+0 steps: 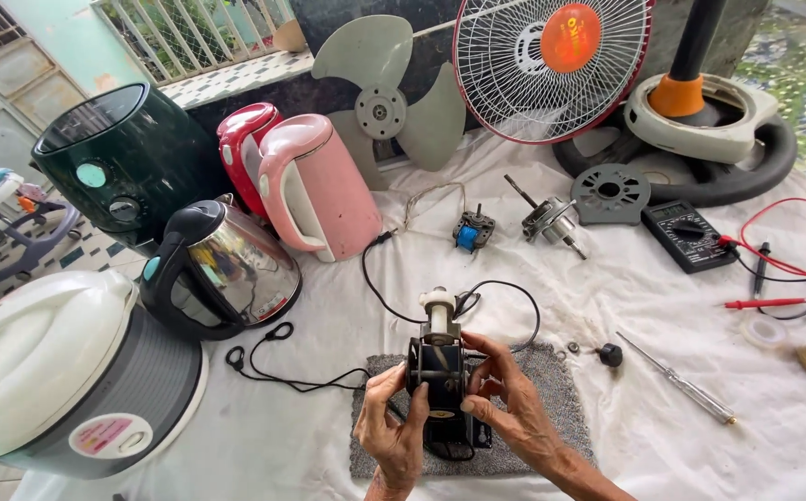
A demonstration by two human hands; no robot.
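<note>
A: Fingers of both hands are clamped on the motor (pixel 440 371). The left hand (pixel 393 436) grips its left side, thumb across the front; the right hand (pixel 505 413) pinches the right side, fingertips bent in against the frame.

B: And where does the motor sit?

A: Held upright between the palms, just above the grey mat (pixel 560 390), with its white hub (pixel 438 301) sticking up beyond the fingertips.

B: What could go wrong?

A: My guess is the cord (pixel 505 297) first. It loops out past the fingertips on the right and another black lead trails away left of the left hand, towards the steel kettle (pixel 226 269). If the motor is turned or lifted, either loop could snag and tug it out of the grip.

B: Anything small nearby?

A: A washer (pixel 573 348) and a black knob (pixel 611 354) lie just right of the right hand, at the mat's edge. A sweep of the wrist could likely flick them across the cloth (pixel 663 436). The screwdriver (pixel 677 378) lies further right, and could roll if the cloth is pulled.

B: And the grip?

A: Only fingertips on the right side, so a hard twist might let the motor slip down onto the mat.
</note>
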